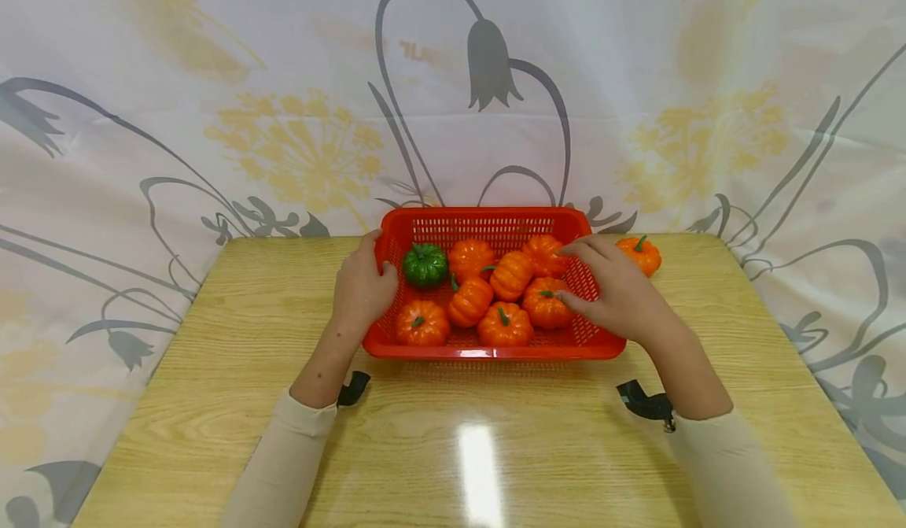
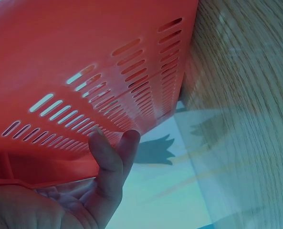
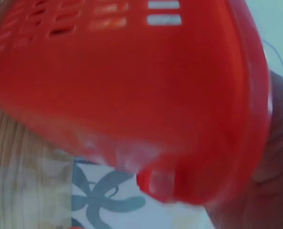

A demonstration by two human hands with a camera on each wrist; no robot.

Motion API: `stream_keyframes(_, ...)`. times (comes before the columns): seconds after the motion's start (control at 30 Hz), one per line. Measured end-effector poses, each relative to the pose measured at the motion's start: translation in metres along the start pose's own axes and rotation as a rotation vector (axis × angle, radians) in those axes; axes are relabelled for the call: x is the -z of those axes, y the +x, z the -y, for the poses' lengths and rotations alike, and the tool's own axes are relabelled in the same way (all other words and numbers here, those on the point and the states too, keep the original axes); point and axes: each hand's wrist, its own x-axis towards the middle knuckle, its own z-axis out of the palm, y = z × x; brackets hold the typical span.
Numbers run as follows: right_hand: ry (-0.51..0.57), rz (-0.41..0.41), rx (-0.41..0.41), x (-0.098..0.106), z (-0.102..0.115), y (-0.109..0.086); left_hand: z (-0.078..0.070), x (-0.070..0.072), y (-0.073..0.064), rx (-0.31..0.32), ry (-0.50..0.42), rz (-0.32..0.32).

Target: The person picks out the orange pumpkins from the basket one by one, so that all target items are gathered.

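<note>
A red perforated plastic basket [image 1: 488, 352] stands on the table with several small orange pumpkins [image 1: 470, 302] and one green pumpkin [image 1: 425, 267] inside. My left hand [image 1: 362, 288] grips its left rim, thumb on the inner side. In the left wrist view, bent fingers [image 2: 108, 160] lie against the outer wall under the rim. Over the right rim reaches my right hand [image 1: 623, 292], its fingers and thumb spread apart above the orange pumpkin [image 1: 547, 303] at that end. The right wrist view shows only part of the palm [image 3: 277, 157] behind the rim; its fingertips are hidden there.
Another orange pumpkin [image 1: 639, 257] lies on the wooden table [image 1: 538, 441] outside the basket, beyond my right hand. A flower-printed cloth [image 1: 453, 142] hangs behind the table's back edge. Black straps [image 1: 642, 402] are at both wrists.
</note>
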Motion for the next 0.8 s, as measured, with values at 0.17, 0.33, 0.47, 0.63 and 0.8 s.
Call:
stream_keyframes(0.17,-0.08,0.144,-0.048,-0.008,0.011,0.008,0.0,0.001,-0.001,0.007,-0.006,0.003)
stream_keyframes(0.33,-0.212,0.192,-0.074,-0.016,0.017,0.01,-0.001,0.002,-0.001,0.01,-0.013,0.003)
stream_keyframes(0.47,-0.267,0.198,-0.065,-0.021,0.018,0.009,-0.002,0.003,-0.001,0.015,-0.02,0.009)
stream_keyframes(0.63,-0.299,0.211,-0.045,-0.024,0.018,0.008,-0.002,0.002,0.0,0.019,-0.026,0.026)
stream_keyframes(0.8,-0.316,0.227,-0.055,-0.027,0.017,0.006,-0.002,0.001,0.0,0.035,-0.031,0.044)
